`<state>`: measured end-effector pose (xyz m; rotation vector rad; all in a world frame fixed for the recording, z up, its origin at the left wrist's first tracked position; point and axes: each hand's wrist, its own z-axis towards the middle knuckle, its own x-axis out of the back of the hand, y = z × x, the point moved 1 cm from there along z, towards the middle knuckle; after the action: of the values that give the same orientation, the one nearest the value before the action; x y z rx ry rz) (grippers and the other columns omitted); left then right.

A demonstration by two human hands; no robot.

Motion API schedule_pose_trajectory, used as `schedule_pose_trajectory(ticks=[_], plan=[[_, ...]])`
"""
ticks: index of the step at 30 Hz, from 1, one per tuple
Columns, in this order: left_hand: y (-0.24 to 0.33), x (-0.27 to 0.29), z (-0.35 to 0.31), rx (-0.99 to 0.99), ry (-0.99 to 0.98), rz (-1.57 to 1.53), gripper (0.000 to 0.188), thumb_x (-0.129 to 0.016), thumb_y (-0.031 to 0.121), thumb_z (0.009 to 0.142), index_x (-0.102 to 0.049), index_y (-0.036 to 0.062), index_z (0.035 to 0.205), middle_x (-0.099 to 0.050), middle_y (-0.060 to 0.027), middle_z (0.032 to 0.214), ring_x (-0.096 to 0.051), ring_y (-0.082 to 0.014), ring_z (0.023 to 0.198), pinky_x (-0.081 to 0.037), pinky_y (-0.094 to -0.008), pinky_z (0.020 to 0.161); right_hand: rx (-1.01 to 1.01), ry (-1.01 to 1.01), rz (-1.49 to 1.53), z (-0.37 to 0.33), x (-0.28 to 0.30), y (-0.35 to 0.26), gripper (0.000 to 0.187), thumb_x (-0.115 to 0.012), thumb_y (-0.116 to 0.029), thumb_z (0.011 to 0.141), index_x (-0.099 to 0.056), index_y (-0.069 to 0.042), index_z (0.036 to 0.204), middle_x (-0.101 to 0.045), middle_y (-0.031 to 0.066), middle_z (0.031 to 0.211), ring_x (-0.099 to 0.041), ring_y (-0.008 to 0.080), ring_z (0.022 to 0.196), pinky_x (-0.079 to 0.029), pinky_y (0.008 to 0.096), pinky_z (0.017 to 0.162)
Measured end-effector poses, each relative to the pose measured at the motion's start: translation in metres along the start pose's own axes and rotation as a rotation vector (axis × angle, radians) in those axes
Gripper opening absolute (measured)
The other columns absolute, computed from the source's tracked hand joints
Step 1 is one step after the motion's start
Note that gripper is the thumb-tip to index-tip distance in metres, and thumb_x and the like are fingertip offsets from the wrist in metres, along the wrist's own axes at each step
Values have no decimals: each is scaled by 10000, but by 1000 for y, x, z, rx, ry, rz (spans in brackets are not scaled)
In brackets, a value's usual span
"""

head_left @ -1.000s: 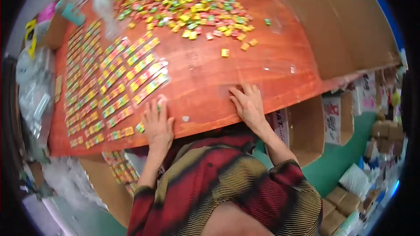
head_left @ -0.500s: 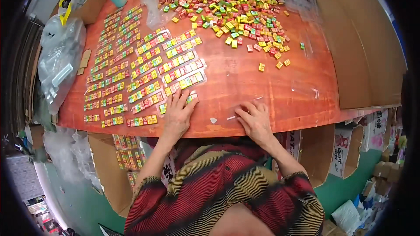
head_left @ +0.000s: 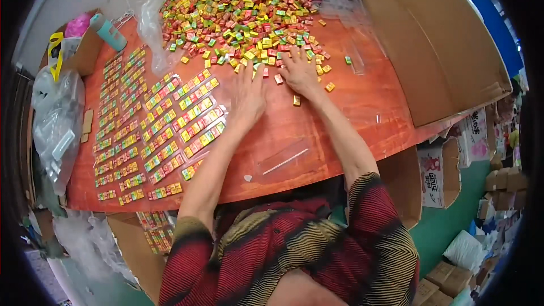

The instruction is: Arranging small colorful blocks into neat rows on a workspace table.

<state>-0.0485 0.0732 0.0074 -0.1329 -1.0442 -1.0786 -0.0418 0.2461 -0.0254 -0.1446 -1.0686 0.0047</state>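
Observation:
A heap of tiny red, yellow and green boxes (head_left: 238, 8) covers the far part of the reddish wooden table (head_left: 362, 122). Both hands reach its near edge. My left hand (head_left: 248, 101) lies palm down with fingers stretched among the loose boxes there. Just to its right, my right hand (head_left: 301, 73) has its fingers spread on the pile's edge. Whether any box sits under the fingertips is hidden. Lined-up rows of the same boxes (head_left: 190, 118), several in clear plastic trays, fill the table's left side. Near the front edge lies a clear plastic piece with a white strip (head_left: 284, 161).
A tall cardboard box (head_left: 430, 39) stands on the right, with clear plastic packaging (head_left: 340, 3) beside the heap. At the left are a plastic bag (head_left: 59, 119), a turquoise bottle (head_left: 107, 31) and a small carton (head_left: 88, 51). Open cartons (head_left: 133, 243) stand below the table edge.
Both hands have moved forward from the near edge to the heap. My left hand left the tray row, and my right hand let go of the clear plastic piece. The view has shifted.

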Motion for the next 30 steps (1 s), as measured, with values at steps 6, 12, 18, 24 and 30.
schedule_pose_trajectory(ticks=[6, 12, 18, 24, 30], plan=[[-10, -26, -13, 100, -231, 38, 446, -542, 111, 806, -434, 20, 1230, -351, -241, 1298, -353, -447, 1174, -327, -493, 963, 235, -158, 184, -20, 19, -15, 329, -508, -273, 846, -520, -147, 1150, -498, 78, 1165, -444, 284, 1107, -273, 534, 975], [13, 4, -44, 35, -99, -107, 462, -585, 39, 741, -477, 21, 1190, -439, -207, 1181, -460, -359, 1049, -384, -433, 876, 215, -138, 67, -42, 50, -5, 276, -588, -152, 784, -584, -123, 1058, -513, 93, 1162, -430, 302, 1142, -298, 489, 949], [14, 21, -41, 322, -71, -133, 406, -608, 88, 760, -510, 56, 1152, -493, -162, 987, -511, -347, 923, -413, -436, 757, 10, -99, 313, -45, 62, -50, 256, -607, -92, 756, -583, -62, 1009, -551, 125, 1000, -542, 292, 834, -449, 382, 692], [17, 11, -30, 370, -138, -46, 385, -673, 108, 705, -551, 68, 1068, -514, -120, 901, -514, -312, 863, -383, -410, 738, -81, -209, 360, -36, 27, -62, 182, -564, -129, 795, -557, -32, 949, -533, 135, 880, -549, 320, 820, -455, 412, 665], [6, 11, -44, 322, -176, -91, 312, -681, 53, 678, -598, 43, 979, -531, -134, 867, -539, -318, 821, -406, -403, 728, 23, -152, 221, -44, 39, -48, 178, -550, -101, 771, -563, -37, 937, -538, 133, 889, -552, 311, 797, -455, 412, 645]])
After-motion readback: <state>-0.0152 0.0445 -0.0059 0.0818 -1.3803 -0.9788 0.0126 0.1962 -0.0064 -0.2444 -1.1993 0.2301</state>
